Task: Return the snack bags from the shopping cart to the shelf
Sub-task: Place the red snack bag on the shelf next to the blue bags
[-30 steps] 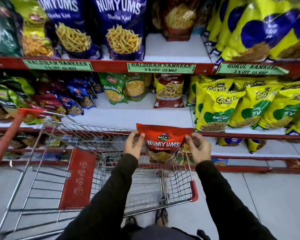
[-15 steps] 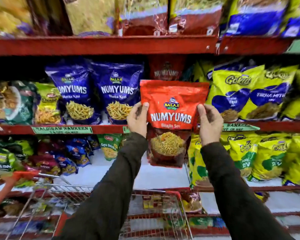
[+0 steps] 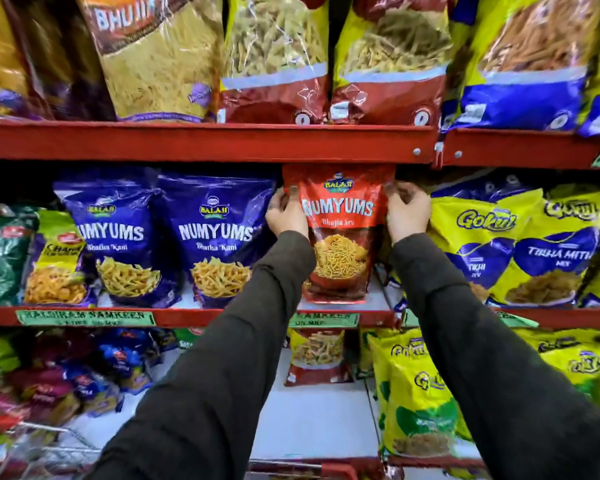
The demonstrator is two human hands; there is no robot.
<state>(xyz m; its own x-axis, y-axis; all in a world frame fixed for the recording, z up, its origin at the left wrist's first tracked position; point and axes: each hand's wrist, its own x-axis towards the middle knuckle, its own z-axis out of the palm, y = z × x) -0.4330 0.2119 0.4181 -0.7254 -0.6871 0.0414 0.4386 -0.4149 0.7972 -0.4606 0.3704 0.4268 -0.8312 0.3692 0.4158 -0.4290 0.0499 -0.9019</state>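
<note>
The red Numyums bag [image 3: 338,233] stands upright on the middle shelf [image 3: 343,305], its top edge just under the red shelf rail [image 3: 205,142] above. The left hand [image 3: 286,216] grips its left edge and the right hand [image 3: 407,211] its right edge, fingers [image 3: 397,194] of both curled and clamped on the bag's upper sides. Just beside it on the left stand two blue Numyums bags [image 3: 219,237]; on the right, yellow Gokul bags [image 3: 482,244] press close. Large bags fill the top shelf. A shopping cart [image 3: 42,452] edge shows at lower left.
</note>
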